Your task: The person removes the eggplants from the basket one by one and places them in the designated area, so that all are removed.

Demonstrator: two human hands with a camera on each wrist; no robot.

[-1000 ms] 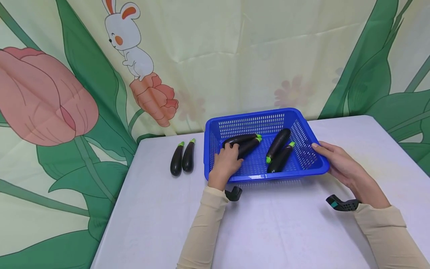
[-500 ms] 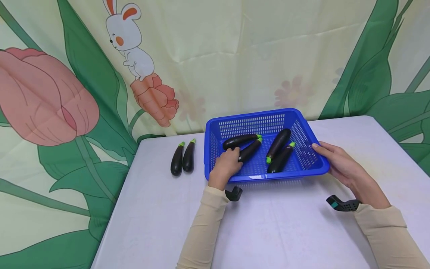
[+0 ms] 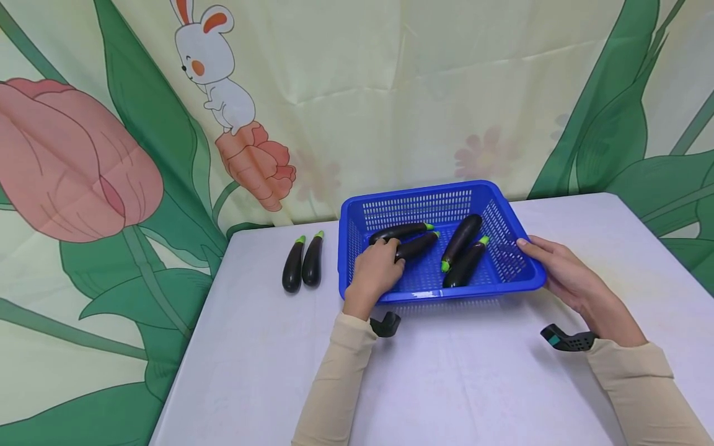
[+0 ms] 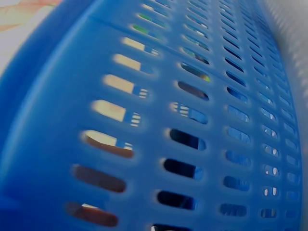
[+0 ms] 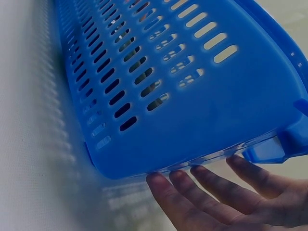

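My left hand [image 3: 376, 269] reaches over the near rim into the blue plastic basket [image 3: 435, 294]. Its fingers grip the blunt end of a dark eggplant [image 3: 417, 246], whose green stem points right. Behind that one lies another eggplant [image 3: 398, 231]. Two more, a rear eggplant [image 3: 462, 238] and a nearer eggplant [image 3: 467, 265], rest side by side in the basket's right half. My right hand [image 3: 563, 266] holds the basket's right end, thumb over the rim. In the right wrist view its fingertips [image 5: 158, 180] press the outer wall. The basket wall [image 4: 53, 115] mostly hides the left hand in the left wrist view.
Left of the basket, a pair of eggplants, one outer eggplant [image 3: 292, 266] and one inner eggplant [image 3: 313, 261], lies on the white-covered table [image 3: 251, 365]. A printed curtain [image 3: 357, 93] hangs right behind the table.
The eggplant in my left hand has turned flatter, its stem end shifting slightly right and away from the one behind. My right hand and the basket have stayed in place.
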